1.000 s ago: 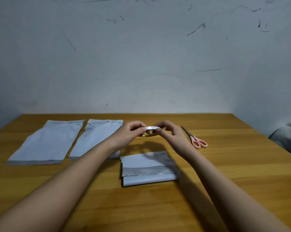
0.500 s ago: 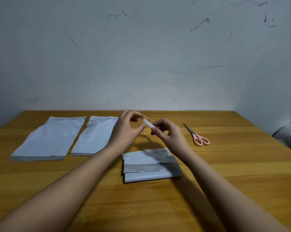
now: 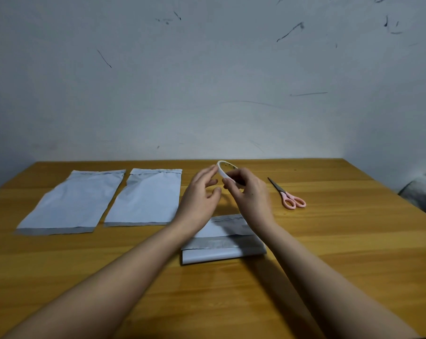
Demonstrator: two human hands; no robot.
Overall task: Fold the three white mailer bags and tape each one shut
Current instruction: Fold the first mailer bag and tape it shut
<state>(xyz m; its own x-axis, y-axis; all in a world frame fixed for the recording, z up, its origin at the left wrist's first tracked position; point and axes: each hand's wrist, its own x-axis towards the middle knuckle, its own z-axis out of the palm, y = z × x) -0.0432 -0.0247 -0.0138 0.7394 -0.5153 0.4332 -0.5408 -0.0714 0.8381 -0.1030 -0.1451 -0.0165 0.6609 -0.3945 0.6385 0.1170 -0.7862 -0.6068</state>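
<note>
Wooden table (image 3: 329, 241) against a scuffed pale wall (image 3: 207, 81). At the far left, two white mailer bags lying flat and unfolded, side by side and just apart: left flat bag (image 3: 72, 201) and right flat bag (image 3: 146, 196), each with a grey strip along its near edge. Near the centre, a folded mailer bag (image 3: 221, 250), white with a grey band across its middle, resting on the table and partly hidden by both forearms; whether any tape sits on it cannot be told.

Above and beyond the folded bag, both hands raised off the table. Right hand (image 3: 251, 192) pinching a roll of white tape (image 3: 225, 171) between thumb and fingers, the ring tilted so its open centre faces up and toward the camera, its far rim sticking up above the fingers. Left hand (image 3: 202, 192) loose and spread, fingers half curled, gripping nothing; its fingertips (image 3: 213, 168) just beside the left rim of the roll, contact not clear from this angle. No pulled-out strip of tape visible.

To the right of the hands, pink-handled scissors (image 3: 286, 194) lying flat on the table, blades closed and pointing to the far left, handles toward the near right, well apart from the bags. At the far right edge, a grey blurred shape (image 3: 425, 192) beyond the table, not identifiable.
</note>
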